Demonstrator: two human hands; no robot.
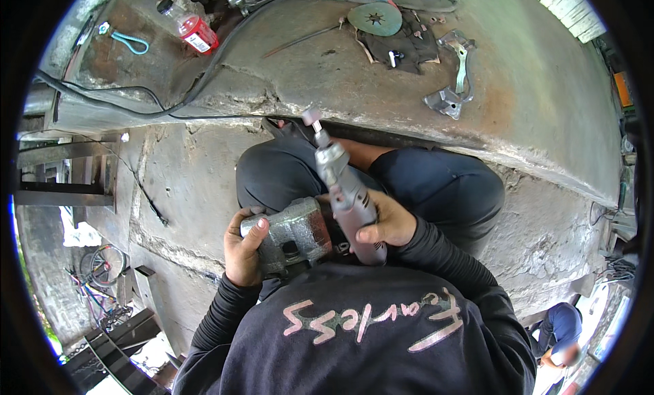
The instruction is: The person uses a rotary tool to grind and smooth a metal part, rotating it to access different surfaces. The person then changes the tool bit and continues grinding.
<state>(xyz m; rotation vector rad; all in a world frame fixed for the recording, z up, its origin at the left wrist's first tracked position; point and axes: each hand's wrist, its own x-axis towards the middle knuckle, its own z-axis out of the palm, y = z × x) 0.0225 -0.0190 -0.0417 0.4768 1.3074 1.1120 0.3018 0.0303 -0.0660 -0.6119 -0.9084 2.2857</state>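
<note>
The metal part [286, 242] is in front of the person's belly, over the lap, held up by the left hand [243, 248]. It is a thick, blocky piece, of mottled silver-grey colour, with a rough, grainy surface. Toward its right end the surface becomes darker and shows a reddish-brown, rusty tint. On the side near to the belly there is a dark opening, with a somewhat angular outline; how deep it is, I cannot tell. The left hand pinches the left end of this part: the thumb presses on the upper face, and the fingers bend around the far edge.

The right hand [390, 219] is closed around the body of a hand grinder [351, 211], with the thumb laid along it. The grinder is long and grey, and its dark vent slots are near the thumb. From its narrow neck comes a thin bright shaft, which carries a small pinkish grinding tip [311, 116]. This tip is slightly blurred and points away from the person, toward the concrete ledge [538, 116], well apart from the metal part. The grinder body stands just beside the rusty end; whether they touch, I cannot tell.
</note>
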